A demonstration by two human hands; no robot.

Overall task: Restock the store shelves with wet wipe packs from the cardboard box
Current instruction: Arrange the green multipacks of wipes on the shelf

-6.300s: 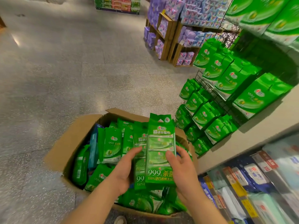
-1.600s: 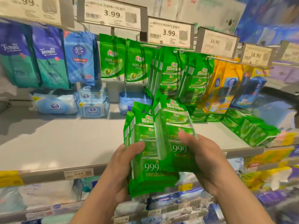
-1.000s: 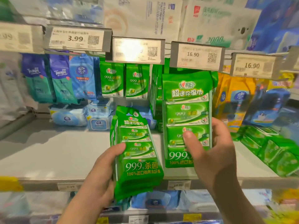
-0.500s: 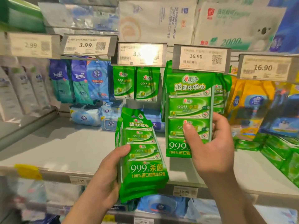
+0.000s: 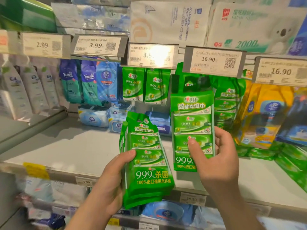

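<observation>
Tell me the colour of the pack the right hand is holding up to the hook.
Green, with white and yellow lettering: the wet wipe pack in the right hand, head view.

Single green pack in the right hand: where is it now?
Head view, right of centre: single green pack raised under the 16.90 price tag, right of the left hand's stack.

Shop: price tags, stocked shelves

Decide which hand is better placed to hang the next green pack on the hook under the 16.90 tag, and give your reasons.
Right. The right hand already holds a single pack raised with its top just under the 16.90 tag, in front of the hanging packs. The left hand grips the stack lower down.
</observation>
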